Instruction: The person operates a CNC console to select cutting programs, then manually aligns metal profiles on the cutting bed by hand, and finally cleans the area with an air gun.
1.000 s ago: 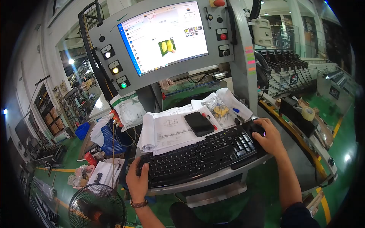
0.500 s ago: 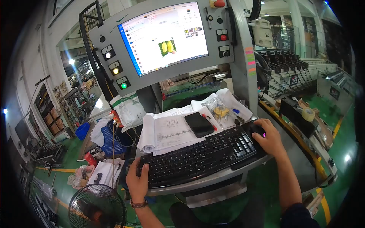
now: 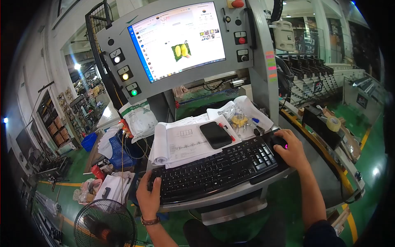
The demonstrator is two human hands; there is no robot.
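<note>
My right hand (image 3: 291,150) lies over a black mouse (image 3: 279,140) at the right end of a black keyboard (image 3: 214,165), fingers curled on it. My left hand (image 3: 149,196), with a brown watch strap at the wrist, rests at the keyboard's left end, thumb touching its corner. Above, a monitor (image 3: 177,40) in a grey control panel shows a light window with a yellow-green picture. A black phone (image 3: 215,134) lies on drawing sheets (image 3: 181,144) behind the keyboard.
Lit buttons (image 3: 124,75) sit left of the screen, red buttons (image 3: 240,38) to its right. Plastic bags and pens (image 3: 242,115) crowd the shelf's back. A tape roll (image 3: 332,122) lies at right. A floor fan (image 3: 105,223) stands at lower left, by a blue basket (image 3: 119,150).
</note>
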